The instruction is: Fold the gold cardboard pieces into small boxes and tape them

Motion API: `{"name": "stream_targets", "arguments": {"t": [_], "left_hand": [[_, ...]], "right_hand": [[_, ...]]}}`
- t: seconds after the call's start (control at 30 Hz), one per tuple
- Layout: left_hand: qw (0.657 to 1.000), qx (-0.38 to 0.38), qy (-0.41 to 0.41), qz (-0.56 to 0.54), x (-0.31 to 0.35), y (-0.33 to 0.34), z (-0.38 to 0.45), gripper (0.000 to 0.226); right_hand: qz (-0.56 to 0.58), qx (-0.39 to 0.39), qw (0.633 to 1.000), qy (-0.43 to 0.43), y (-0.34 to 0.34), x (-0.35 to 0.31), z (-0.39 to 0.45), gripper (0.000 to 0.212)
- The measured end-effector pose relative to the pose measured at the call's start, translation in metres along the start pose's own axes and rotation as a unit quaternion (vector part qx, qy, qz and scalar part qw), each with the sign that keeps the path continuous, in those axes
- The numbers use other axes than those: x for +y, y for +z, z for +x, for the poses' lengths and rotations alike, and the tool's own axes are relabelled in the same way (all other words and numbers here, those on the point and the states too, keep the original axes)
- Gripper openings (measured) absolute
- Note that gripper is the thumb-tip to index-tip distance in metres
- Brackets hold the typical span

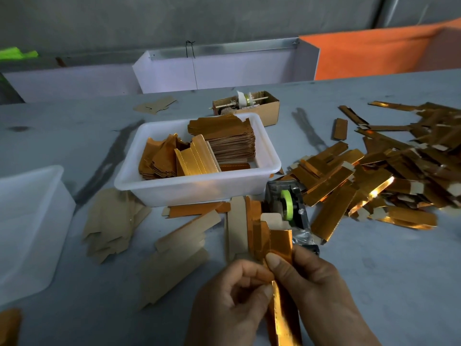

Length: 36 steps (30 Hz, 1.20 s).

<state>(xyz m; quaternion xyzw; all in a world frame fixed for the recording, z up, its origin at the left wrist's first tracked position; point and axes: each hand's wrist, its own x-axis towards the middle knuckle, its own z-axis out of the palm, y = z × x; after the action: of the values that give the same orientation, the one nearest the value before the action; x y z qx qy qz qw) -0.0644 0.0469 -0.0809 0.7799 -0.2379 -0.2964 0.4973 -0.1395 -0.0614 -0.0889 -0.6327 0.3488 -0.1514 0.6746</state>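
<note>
Both hands pinch one gold cardboard piece [279, 248]: left hand [232, 300] fingers curled on its lower edge, right hand [316, 290] thumb pressed on its face. Beyond the fingertips, a white plastic tub [199, 188] holds stacked flat gold blanks [224, 138]. A tape dispenser [287, 206] sits just past the piece; folded gold boxes [374, 176] are heaped to the right, and brown blanks [174, 258] lie left.
</note>
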Motion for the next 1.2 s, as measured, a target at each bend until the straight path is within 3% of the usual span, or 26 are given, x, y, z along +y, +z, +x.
{"name": "stream_targets", "arguments": {"t": [0.13, 0.27, 0.43, 0.73, 0.93, 1.07, 1.2], "left_hand": [[0.999, -0.031, -0.016, -0.042, 0.002, -0.002, 0.002, 0.038], [0.992, -0.012, -0.054, -0.116, -0.004, -0.011, 0.009, 0.045], [0.988, 0.010, -0.052, -0.142, -0.011, 0.003, 0.018, 0.047], [0.988, 0.038, 0.042, -0.140, -0.005, 0.034, 0.030, 0.027], [0.986, 0.067, 0.025, -0.151, -0.010, 0.048, 0.033, 0.027], [0.980, 0.077, 0.001, -0.186, -0.016, 0.046, 0.031, 0.026], [0.974, 0.092, 0.018, -0.204, -0.017, 0.041, 0.032, 0.033]], "right_hand": [[-0.087, 0.031, 0.994, -0.050, -0.015, -0.013, -0.002, 0.038], [-0.114, 0.189, 0.971, -0.095, -0.054, -0.025, 0.010, 0.016], [-0.134, 0.122, 0.983, -0.023, -0.048, -0.005, 0.018, 0.016], [-0.122, 0.116, 0.986, 0.002, -0.029, -0.001, 0.030, 0.019], [-0.197, 0.162, 0.963, -0.085, -0.022, 0.001, 0.031, 0.017], [-0.029, 0.179, 0.979, -0.091, -0.029, -0.006, 0.025, 0.017], [-0.154, 0.150, 0.974, -0.077, -0.033, 0.003, 0.014, 0.017]]}}
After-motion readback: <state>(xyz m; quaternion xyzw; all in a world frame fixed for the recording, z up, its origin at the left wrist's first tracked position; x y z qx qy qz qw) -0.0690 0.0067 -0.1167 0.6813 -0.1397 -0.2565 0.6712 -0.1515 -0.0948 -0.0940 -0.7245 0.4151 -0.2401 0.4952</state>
